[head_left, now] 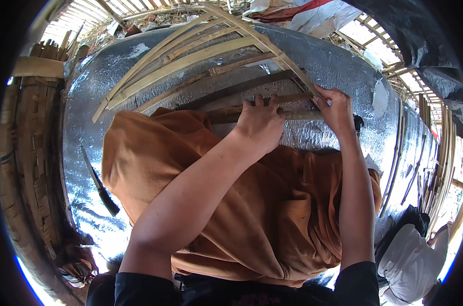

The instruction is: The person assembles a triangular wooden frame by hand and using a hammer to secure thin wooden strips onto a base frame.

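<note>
A frame of split bamboo strips lies in front of me, with a long bamboo strip [272,47] along its right side and several slats set crosswise. My left hand [262,122] bends its fingers over a bamboo slat [295,97] near the frame's close end. At the lower end of the long side strip, my right hand [336,108] pinches the bamboo between thumb and fingers. A darker slat [252,84] lies just beyond my left fingers. Brown cloth [231,219] covers my lap beneath both forearms, and the slats' close ends partly disappear behind it.
A silvery foil sheet [83,117] spreads under the frame. On it at left lies a knife [99,183] with a black handle. Bundled bamboo [35,153] stands along the left edge; thin strips [397,148] lie at right. White cloth [412,260] sits at lower right.
</note>
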Motion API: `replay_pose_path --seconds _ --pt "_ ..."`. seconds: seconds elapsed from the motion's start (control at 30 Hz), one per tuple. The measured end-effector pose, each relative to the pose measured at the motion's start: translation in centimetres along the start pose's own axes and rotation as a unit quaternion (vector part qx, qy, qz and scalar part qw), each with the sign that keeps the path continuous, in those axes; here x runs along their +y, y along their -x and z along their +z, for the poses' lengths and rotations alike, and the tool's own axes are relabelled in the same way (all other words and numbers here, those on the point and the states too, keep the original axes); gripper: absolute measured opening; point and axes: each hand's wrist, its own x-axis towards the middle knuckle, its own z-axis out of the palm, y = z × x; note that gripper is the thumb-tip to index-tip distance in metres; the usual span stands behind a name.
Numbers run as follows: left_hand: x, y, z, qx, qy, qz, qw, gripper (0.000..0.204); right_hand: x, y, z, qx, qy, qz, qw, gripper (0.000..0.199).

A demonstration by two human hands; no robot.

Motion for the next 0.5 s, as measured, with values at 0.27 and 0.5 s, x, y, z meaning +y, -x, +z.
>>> replay_pose_path --seconds 0.27,0.5 --pt "0.0 0.1 -0.4 -0.011 0.021 0.002 1.000 0.053 0.4 -0.1 0.2 -0.014 0.011 0.011 1.000 0.035" --pt "0.0 0.1 -0.3 -0.006 0.016 -0.001 1.000 0.054 0.6 -0.5 -0.1 -0.033 -0.031 0.016 0.999 0.037"
